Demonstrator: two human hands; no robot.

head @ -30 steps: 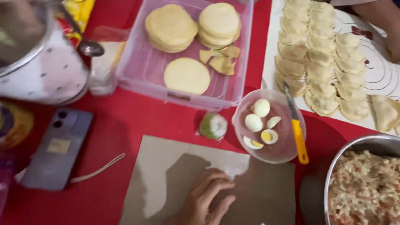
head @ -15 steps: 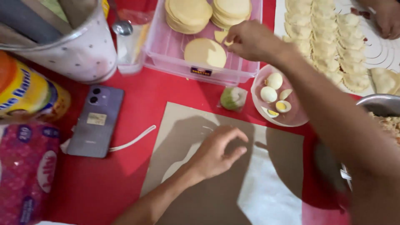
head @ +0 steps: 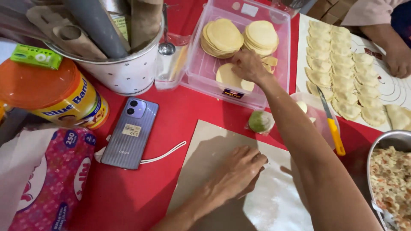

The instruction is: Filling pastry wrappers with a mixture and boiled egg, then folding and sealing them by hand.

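My right hand (head: pixel 247 65) reaches into a clear plastic tub (head: pixel 198 81) and its fingers rest on a flat round dough disc (head: pixel 228 77) lying at the tub's near side. Two stacks of dough discs (head: pixel 222 37) stand behind it. My left hand (head: pixel 236 173) lies palm down, fingers loosely curled, on a floured beige board (head: pixel 201 147) in front of me, holding nothing.
A purple phone (head: pixel 130 132) with a white cable, a yellow tin with an orange lid (head: pixel 55 96), a white utensil pot (head: pixel 124 70), a pink bowl with a yellow-handled knife (head: pixel 335 132), a green wrapped lump (head: pixel 260 122), a filling bowl (head: pixel 391 184), a mat of folded dumplings (head: pixel 338 72). Another person's hand (head: pixel 398 57) rests at the far right.
My right hand has come into view and reached down into the tub onto the single dough disc. My left hand stayed on the board. The view has tilted and shifted left.
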